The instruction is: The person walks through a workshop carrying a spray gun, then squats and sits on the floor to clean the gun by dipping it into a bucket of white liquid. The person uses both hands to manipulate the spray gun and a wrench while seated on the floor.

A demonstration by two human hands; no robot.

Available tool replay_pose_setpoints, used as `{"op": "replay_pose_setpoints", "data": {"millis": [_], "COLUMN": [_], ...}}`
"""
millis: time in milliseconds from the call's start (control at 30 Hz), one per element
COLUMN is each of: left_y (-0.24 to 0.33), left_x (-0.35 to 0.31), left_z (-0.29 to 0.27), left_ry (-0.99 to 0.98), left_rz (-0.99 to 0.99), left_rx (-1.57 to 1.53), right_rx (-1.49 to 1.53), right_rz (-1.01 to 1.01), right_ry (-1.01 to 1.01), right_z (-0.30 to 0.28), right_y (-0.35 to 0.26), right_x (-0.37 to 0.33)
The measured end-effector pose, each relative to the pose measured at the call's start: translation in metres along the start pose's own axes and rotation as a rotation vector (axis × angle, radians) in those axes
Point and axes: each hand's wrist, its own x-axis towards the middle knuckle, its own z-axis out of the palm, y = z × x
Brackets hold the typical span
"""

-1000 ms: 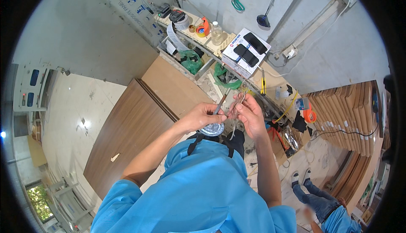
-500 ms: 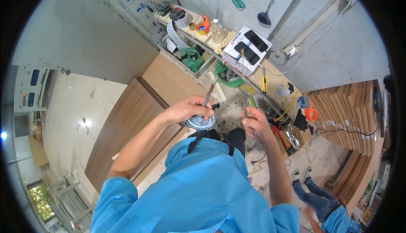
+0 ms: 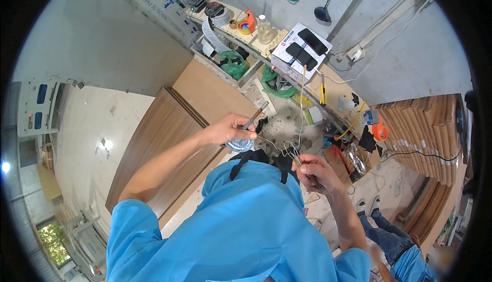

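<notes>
Lowered, right of the grey disc (image 3: 239, 144), my right grip (image 3: 318, 172) pinches looped wire (image 3: 293, 153); my left grip (image 3: 230, 130) holds the rod (image 3: 257, 114); tugging could knot slack.

Bench (image 3: 336, 88): narrow, pale-topped, slanting across the view
On the bench: white box (image 3: 288, 68), clear bottle (image 3: 264, 31), yellow cutter (image 3: 322, 95), orange tape roll (image 3: 374, 132)
Floor (image 3: 84, 123): pale, glossy, marked with dark spots
On the floor: a co-worker's feet (image 3: 376, 204)

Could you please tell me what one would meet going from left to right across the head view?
Window → brown wood-grain panels → left hand → right hand → stacked cardboard-coloured boards.
</notes>
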Motion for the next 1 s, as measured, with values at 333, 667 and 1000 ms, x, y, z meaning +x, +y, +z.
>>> {"op": "replay_pose_setpoints", "data": {"millis": [333,667,1000], "left_y": [0.02,0.015,0.011], "left_x": [0.0,0.002,0.005], "left_z": [0.015,0.026,0.037], "left_ry": [-0.069,-0.097,-0.105], "left_rz": [-0.073,-0.223,-0.191], "left_rx": [-0.283,-0.303,-0.191], "right_rx": [-0.452,-0.786,-0.864], "right_rz": [-0.085,-0.26,-0.186], "right_ry": [0.068,0.142,0.15], "right_z": [-0.002,-0.002,-0.005], "right_y": [0.005,-0.018,-0.017], "right_x": [0.038,0.039,0.04]}}
